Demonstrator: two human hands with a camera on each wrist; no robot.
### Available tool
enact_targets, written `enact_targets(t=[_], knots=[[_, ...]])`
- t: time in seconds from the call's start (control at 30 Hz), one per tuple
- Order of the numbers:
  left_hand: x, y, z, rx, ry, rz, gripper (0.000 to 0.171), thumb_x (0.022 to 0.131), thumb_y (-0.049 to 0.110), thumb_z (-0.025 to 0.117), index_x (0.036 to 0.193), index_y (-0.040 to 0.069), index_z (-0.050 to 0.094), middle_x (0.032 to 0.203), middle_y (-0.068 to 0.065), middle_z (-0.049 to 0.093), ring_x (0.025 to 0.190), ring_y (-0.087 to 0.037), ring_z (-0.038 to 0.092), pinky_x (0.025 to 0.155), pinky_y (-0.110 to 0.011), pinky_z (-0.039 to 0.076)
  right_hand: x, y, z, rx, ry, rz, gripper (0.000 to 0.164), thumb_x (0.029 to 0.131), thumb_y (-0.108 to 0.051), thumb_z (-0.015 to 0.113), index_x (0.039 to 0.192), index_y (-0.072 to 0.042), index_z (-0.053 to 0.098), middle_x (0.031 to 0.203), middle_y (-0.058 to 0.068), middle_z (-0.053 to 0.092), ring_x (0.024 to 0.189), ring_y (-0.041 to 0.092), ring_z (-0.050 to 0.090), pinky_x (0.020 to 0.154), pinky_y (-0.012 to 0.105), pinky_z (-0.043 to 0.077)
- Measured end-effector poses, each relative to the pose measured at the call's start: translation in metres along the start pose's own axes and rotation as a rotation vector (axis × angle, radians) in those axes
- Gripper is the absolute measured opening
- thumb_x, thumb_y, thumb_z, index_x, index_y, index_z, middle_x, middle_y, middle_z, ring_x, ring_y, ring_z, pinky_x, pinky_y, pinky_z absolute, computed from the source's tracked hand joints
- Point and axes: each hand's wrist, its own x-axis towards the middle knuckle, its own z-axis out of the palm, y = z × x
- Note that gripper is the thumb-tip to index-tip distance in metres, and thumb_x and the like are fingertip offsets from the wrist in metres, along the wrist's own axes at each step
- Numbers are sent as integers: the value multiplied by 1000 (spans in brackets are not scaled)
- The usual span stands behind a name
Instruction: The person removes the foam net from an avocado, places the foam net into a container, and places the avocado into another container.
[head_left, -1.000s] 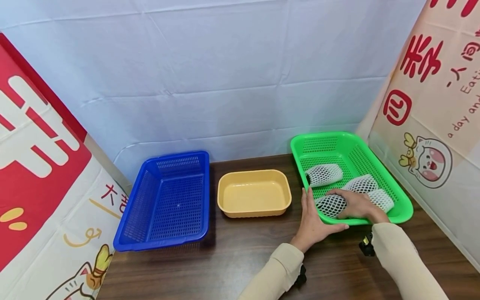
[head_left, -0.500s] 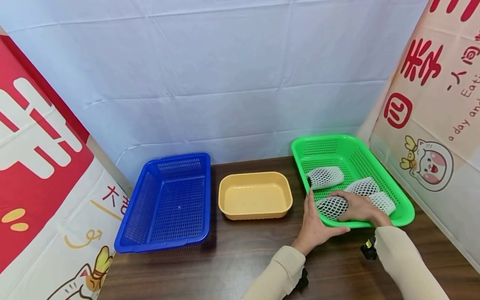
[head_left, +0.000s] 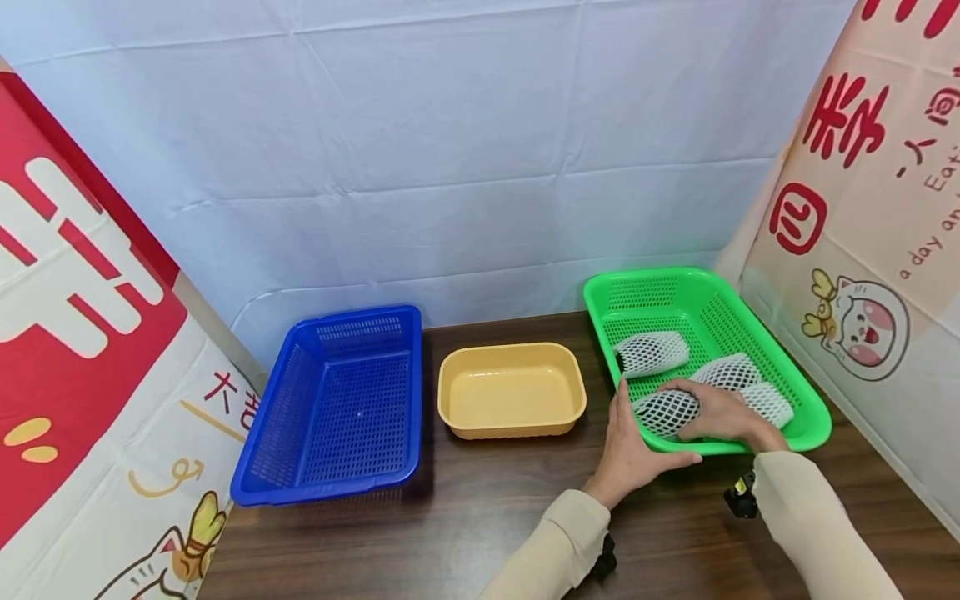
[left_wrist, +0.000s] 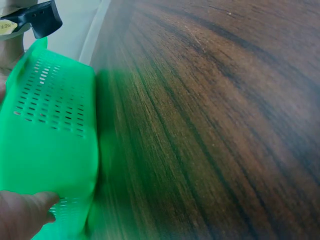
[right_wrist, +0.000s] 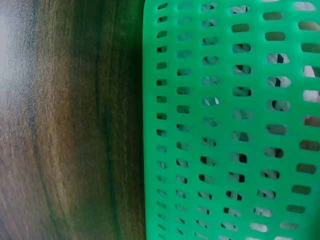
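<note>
In the head view, my right hand [head_left: 718, 414] reaches into the front of the green basket [head_left: 806, 417]. Its fingers curl over a dark item in a white foam net sleeve [head_left: 666, 413]. My left hand [head_left: 628, 458] rests against the basket's near left corner, fingers straight and thumb spread along the front rim. Other sleeved items lie around: one farther back [head_left: 654, 353], one behind my right hand [head_left: 727, 372] and one to its right [head_left: 768, 403]. The right wrist view shows just the perforated basket wall [right_wrist: 225, 125]; white and dark bits show through the holes.
A yellow tray [head_left: 512, 400] stands left of the green basket, with a blue basket [head_left: 352, 417] farther left. All three sit on a dark wooden table [head_left: 465, 517]. A white cloth [head_left: 450, 167] hangs behind, and printed cloths stand at both sides.
The head view shifts slightly. Both hands keep nearly the same places, the right one still on the sleeved item and the left one at the basket corner.
</note>
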Motion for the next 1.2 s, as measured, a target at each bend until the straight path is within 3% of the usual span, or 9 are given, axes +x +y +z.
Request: enact_targets(t=[0.33, 0.73, 1.2], knots=[[0, 1, 0, -12, 0, 10, 125, 73, 46, 84, 156, 24, -7, 159, -4, 10, 142, -22, 21, 105, -39, 36, -1, 1, -4, 56, -21, -23, 72, 63, -19, 82, 130, -11, 58, 123, 25, 57, 97, 37, 56, 72, 50, 46], [0, -1, -2, -31, 9, 20, 124, 73, 45, 84, 156, 25, -6, 159, -4, 10, 142, -22, 20, 106, -40, 35, -2, -1, -9, 180, -40, -73, 72, 64, -10, 80, 131, -4, 55, 126, 26, 54, 104, 38, 53, 77, 47, 44], [-3, 0, -5, -13, 27, 24, 123, 73, 46, 84, 157, 18, -2, 160, -7, 6, 143, -22, 17, 107, -38, 33, -7, -3, -10, 263, -45, -62, 71, 66, -6, 78, 132, 0, 52, 122, 23, 55, 95, 29, 53, 76, 42, 45]])
